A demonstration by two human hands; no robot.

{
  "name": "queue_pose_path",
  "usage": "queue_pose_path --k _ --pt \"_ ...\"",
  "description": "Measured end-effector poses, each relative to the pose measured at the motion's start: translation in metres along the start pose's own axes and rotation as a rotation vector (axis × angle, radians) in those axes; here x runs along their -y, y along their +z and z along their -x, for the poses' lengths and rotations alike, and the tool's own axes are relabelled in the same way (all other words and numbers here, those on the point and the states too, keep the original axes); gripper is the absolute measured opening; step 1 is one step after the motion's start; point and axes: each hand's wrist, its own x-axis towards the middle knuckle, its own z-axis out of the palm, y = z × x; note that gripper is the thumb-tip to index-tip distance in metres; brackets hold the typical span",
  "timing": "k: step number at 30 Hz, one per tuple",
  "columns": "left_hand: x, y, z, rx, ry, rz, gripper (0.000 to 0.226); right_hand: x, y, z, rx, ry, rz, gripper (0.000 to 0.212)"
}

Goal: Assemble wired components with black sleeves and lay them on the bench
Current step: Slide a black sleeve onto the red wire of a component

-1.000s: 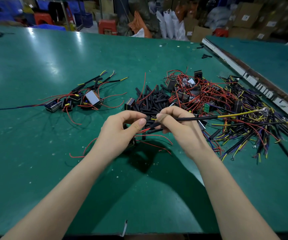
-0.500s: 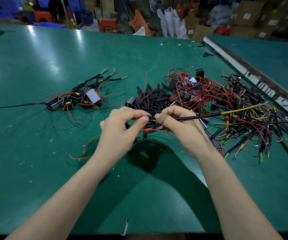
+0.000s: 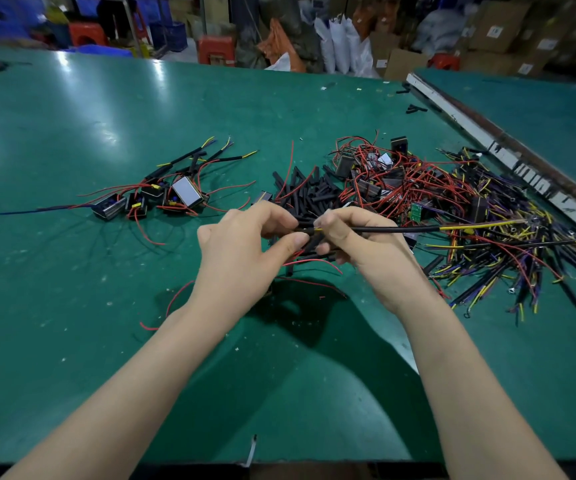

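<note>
Both hands raised over bench: L (image 3: 241, 251) pinches sleeve (image 3: 304, 231), R (image 3: 359, 237) pinches wire (image 3: 397, 230).

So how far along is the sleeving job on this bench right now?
Done: a small cluster of sleeved assemblies lies at left. In hand: the left hand pinches a black sleeve while the right hand feeds in a black cable. Left: a loose sleeve pile and a big tangle of components and wires, so early.
</note>
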Motion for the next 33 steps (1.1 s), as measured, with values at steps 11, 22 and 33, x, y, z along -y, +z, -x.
queue_pose_path --k 11,22,33 --pt "-0.004 0.002 -0.002 0.048 -0.037 -0.007 0.014 0.001 0.000 0.001 -0.090 -0.142 0.168 0.024" --pt "-0.009 0.008 -0.007 0.075 -0.062 0.132 0.007 -0.003 -0.006 -0.004 -0.138 -0.117 -0.079 0.025" --pt "-0.006 0.007 -0.014 0.104 -0.089 0.151 0.015 0.004 -0.005 -0.006 -0.129 0.039 -0.528 0.038"
